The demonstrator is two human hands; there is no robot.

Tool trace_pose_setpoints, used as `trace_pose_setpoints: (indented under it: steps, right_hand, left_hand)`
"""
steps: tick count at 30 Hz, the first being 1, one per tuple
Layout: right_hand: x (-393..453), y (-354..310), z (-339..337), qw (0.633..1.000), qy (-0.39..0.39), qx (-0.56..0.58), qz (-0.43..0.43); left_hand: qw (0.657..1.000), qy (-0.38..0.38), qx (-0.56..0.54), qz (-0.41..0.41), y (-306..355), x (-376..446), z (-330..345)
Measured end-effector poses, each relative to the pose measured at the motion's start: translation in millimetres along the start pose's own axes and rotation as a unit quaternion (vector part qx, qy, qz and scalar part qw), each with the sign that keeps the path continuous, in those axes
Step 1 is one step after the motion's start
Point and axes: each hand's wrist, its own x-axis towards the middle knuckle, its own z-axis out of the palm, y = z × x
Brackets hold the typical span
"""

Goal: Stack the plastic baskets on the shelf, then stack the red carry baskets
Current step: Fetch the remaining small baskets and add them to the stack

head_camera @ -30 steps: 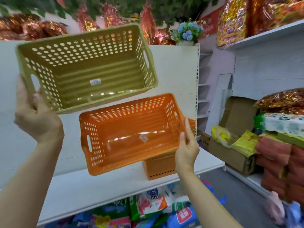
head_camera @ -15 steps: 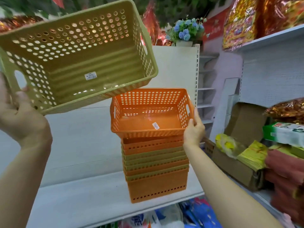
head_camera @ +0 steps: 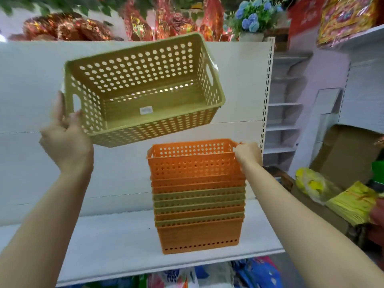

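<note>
A stack of nested orange and green plastic baskets [head_camera: 199, 204] stands on the white shelf [head_camera: 116, 244]. The top orange basket [head_camera: 193, 161] sits in the stack, and my right hand [head_camera: 248, 153] grips its right rim. My left hand [head_camera: 66, 138] holds a green perforated basket [head_camera: 143, 90] by its left end, tilted and up in the air, above and left of the stack. A small white label lies on the green basket's floor. No red carry baskets are in view.
The white shelf back panel [head_camera: 31, 100] rises behind the stack. A cardboard box [head_camera: 349, 154] with yellow packets [head_camera: 353, 202] sits to the right. Foil-wrapped goods and blue flowers [head_camera: 253, 15] line the top. Packaged goods fill the shelf below.
The orange basket has dropped onto the stack and sits level. My left hand has brought the green basket down and rightward, closer to the stack.
</note>
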Motion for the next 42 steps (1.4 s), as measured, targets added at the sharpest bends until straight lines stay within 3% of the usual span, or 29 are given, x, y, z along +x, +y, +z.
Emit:
trace_pose_setpoints:
  steps: [2, 4, 6, 9, 12, 15, 17, 20, 24, 28, 38, 42]
  right_hand:
    - [2, 3, -7, 0.999, -0.036, -0.024, 0.019]
    - [3, -4, -19, 0.997, -0.033, 0.052, 0.047]
    - [1, -14, -32, 0.982, -0.006, 0.187, -0.023]
    - [-10, -33, -46, 0.918, -0.121, 0.353, -0.134]
    - [-10, -25, -42, 0.915, -0.234, 0.285, -0.162]
    - [4, 10, -37, 0.918, -0.277, 0.251, -0.134]
    - [11, 24, -40, 0.923, -0.242, 0.266, -0.133]
    - [14, 25, -45, 0.927, -0.199, 0.294, -0.12]
    - [4, 28, -31, 0.951, -0.205, 0.193, -0.131]
    - [-10, 47, -15, 0.969, -0.136, 0.169, -0.12]
    - [-19, 57, -10, 0.973, -0.111, 0.158, -0.127]
    - [-23, 52, -11, 0.98, -0.096, 0.088, -0.15]
  left_hand:
    - [0.999, -0.034, 0.001, -0.025, 15, -5, 21]
    - [0.997, -0.062, 0.036, -0.033, 21, -8, 47]
    - [0.988, -0.106, 0.109, -0.028, 26, -14, 71]
    - [0.962, -0.157, 0.22, -0.025, 30, -31, 97]
    - [0.926, -0.227, 0.287, -0.097, 11, -37, 103]
    - [0.924, -0.301, 0.183, -0.15, 0, -37, 95]
    - [0.912, -0.364, 0.079, -0.171, 2, -41, 91]
    - [0.889, -0.42, 0.056, -0.172, -7, -54, 88]
    - [0.891, -0.409, 0.111, -0.164, -34, -75, 88]
    - [0.885, -0.411, 0.143, -0.165, -50, -92, 83]
    - [0.889, -0.409, 0.118, -0.169, -67, -112, 77]
    - [0.881, -0.429, 0.151, -0.134, -63, -105, 72]
